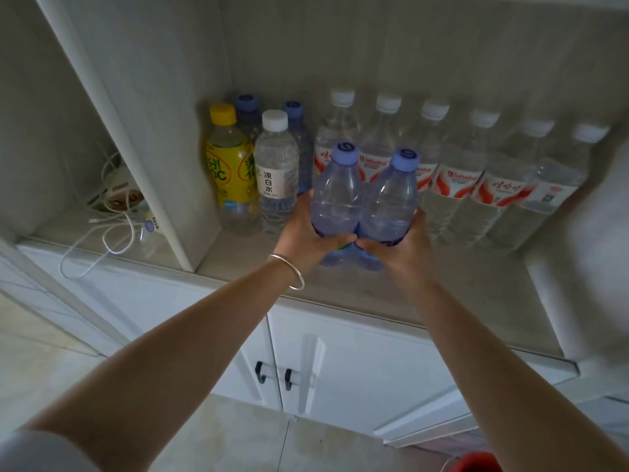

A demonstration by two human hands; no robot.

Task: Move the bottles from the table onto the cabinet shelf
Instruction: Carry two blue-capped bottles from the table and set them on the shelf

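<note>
Two clear, ribbed plastic bottles with lilac caps, the left bottle (pixel 335 195) and the right bottle (pixel 391 202), stand upright side by side, touching, at the front of the pale cabinet shelf (pixel 442 301). Behind them I see a row of red-labelled white-capped bottles (pixel 456 175); left, a yellow-capped bottle (pixel 228 165). My left hand (pixel 306 233) grips one, my right hand (pixel 405 243) the other, thumbs meeting.

Both bare arms reach forward, nearly straight. The left hand (pixel 308 229) and right hand (pixel 398 245) curl inward, thumbs touching, each gripping something, left wrist bangled.
</note>
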